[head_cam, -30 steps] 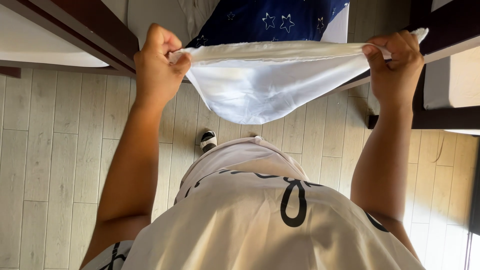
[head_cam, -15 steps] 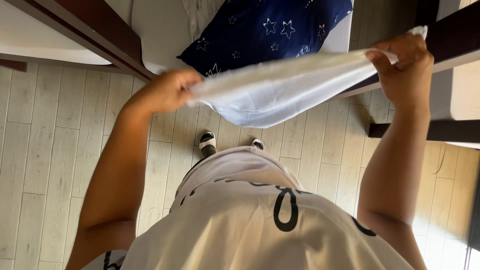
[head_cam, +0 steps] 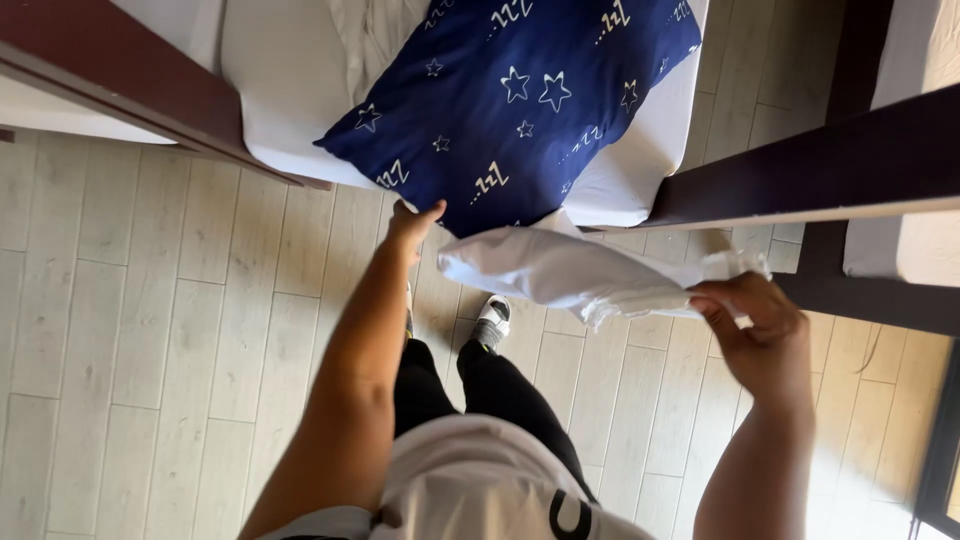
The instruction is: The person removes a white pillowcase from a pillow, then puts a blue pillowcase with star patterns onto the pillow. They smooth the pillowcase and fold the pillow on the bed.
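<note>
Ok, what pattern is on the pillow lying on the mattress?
Dark blue pillow with white outlined stars and small zigzag letter marks; head view shows it best.

A pillow (head_cam: 520,100) lies on the bed (head_cam: 280,90), its near corner hanging over the edge. Just before it, a folded cloth (head_cam: 570,275) spans between the hands, left hand (head_cam: 412,225) touching the pillow, right hand (head_cam: 765,330) beside the bedframe (head_cam: 820,165).

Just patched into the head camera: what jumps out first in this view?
The dark blue pillow printed with white stars lies on a white mattress at the top. Just below it, the right hand grips a crumpled white cloth, while the left hand reaches to the pillow's lower edge above a pale wooden plank floor.
</note>
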